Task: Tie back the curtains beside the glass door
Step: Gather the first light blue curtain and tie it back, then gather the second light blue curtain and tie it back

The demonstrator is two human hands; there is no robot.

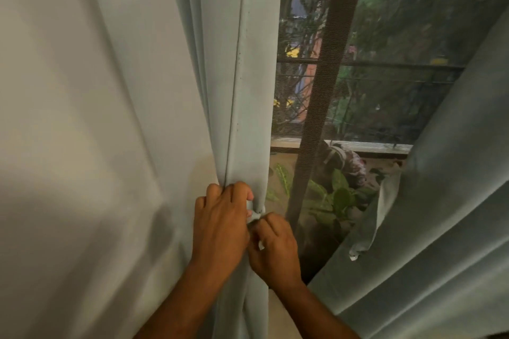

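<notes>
A pale blue-grey left curtain (248, 91) hangs gathered into folds beside the glass door (358, 77). A thin pale tie-back strip (255, 211) wraps round the gathered cloth at waist height. My left hand (220, 223) grips the bunched curtain and the strip, fingers curled round them. My right hand (275, 248) pinches the end of the strip just to the right; a small white piece shows between its fingers. The right curtain (440, 201) hangs loose, slanting across the lower right.
A dark door frame bar (322, 91) runs down the middle of the glass. Outside are a balcony railing (385, 69), leafy plants (336, 195) and a ledge. A plain pale wall (68, 118) fills the left side.
</notes>
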